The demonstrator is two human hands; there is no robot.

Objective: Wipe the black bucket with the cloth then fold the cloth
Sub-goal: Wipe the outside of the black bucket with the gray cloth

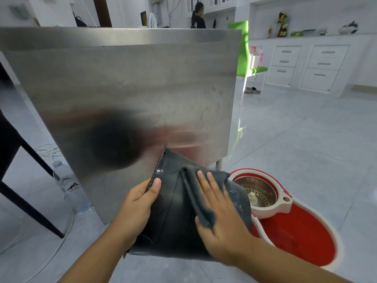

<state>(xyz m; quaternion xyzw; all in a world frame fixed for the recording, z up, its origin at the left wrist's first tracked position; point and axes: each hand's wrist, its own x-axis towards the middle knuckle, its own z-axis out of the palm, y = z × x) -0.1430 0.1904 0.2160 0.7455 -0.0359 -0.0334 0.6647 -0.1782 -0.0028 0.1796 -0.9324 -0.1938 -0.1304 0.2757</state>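
The black bucket point(175, 225) lies tipped on its side at the near corner of the steel table, its mouth turned left toward the tabletop and its base to the right. My left hand point(138, 203) grips the bucket's rim, thumb on the outer wall. A dark grey cloth point(193, 188) is draped over the bucket's upper side. My right hand point(218, 221) lies flat on the cloth with fingers spread, pressing it against the bucket wall. The bucket's inside is hidden.
The steel table point(132, 88) fills the middle. A red spin-mop bucket point(302, 229) with a metal basket stands on the floor to the right. A water bottle point(71, 186) and black chair legs point(30, 180) are at left. A green chair point(246, 58) and a person point(197, 16) stand farther back.
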